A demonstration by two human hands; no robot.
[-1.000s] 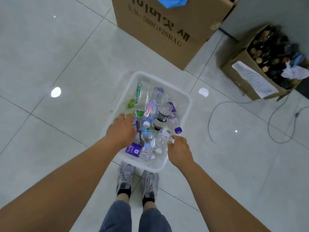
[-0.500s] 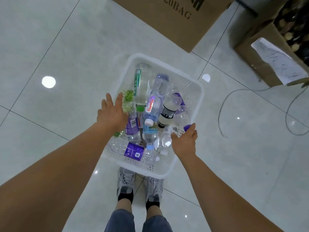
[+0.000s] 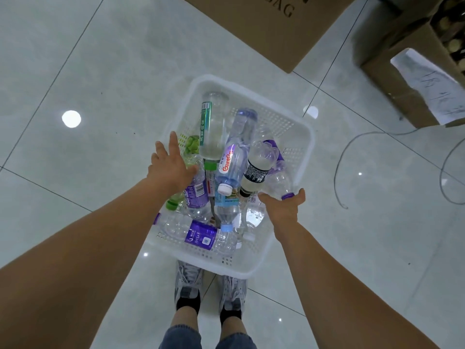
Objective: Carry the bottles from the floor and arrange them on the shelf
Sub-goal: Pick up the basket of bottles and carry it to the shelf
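While the person stands looking down at a tiled floor (image 3: 75,59), both bare arms reach forward. On the left, the left hand (image 3: 171,167) is open, palm down, with fingers straight and spread. It hovers over the left rim of a white plastic basket (image 3: 310,139), which sits on the floor just ahead of grey shoes (image 3: 188,280). Plastic bottles (image 3: 231,167) lie heaped on their sides inside the basket, with green, blue and purple labels. The right hand (image 3: 284,207) is also open, thumb and fingers extended, at the purple cap of a clear bottle (image 3: 279,182) by the basket's right side; contact is unclear. Farther right lie a loose cable (image 3: 336,172) and cardboard boxes (image 3: 402,79).
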